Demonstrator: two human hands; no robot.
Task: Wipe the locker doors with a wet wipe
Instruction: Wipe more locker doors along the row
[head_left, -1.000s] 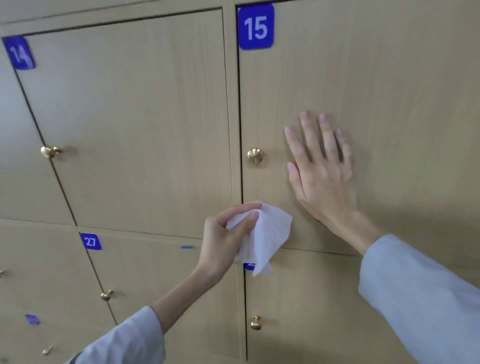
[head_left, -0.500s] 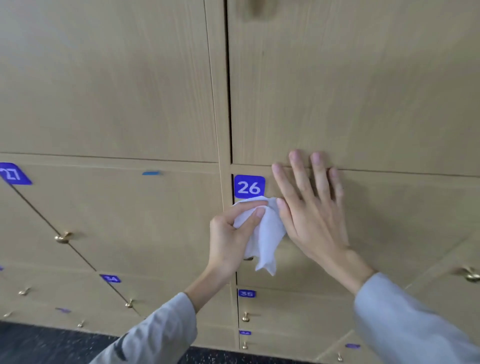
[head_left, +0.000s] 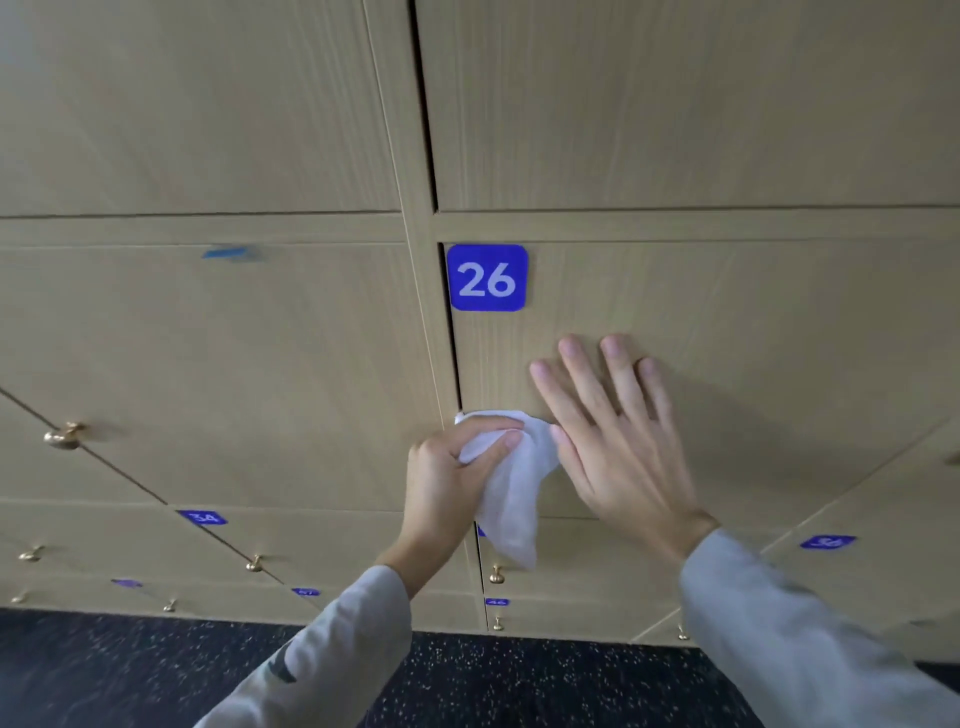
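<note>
Below the 26 label (head_left: 487, 278), a white wet wipe (head_left: 511, 486) is gripped by the left hand (head_left: 447, 480), while the right hand (head_left: 618, 441) is laid flat and open on the locker door (head_left: 753, 338).

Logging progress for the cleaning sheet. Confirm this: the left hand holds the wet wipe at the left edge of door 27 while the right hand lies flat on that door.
Not quite: the number plate in the head view reads 26, not 27. The rest stands: the left hand holds the wet wipe at that door's left edge, and the right hand lies flat on it.

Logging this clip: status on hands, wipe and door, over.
Left hand grips wet wipe at left edge of door 26. Right hand flat on that door, fingers straight. Nothing in the way.
</note>
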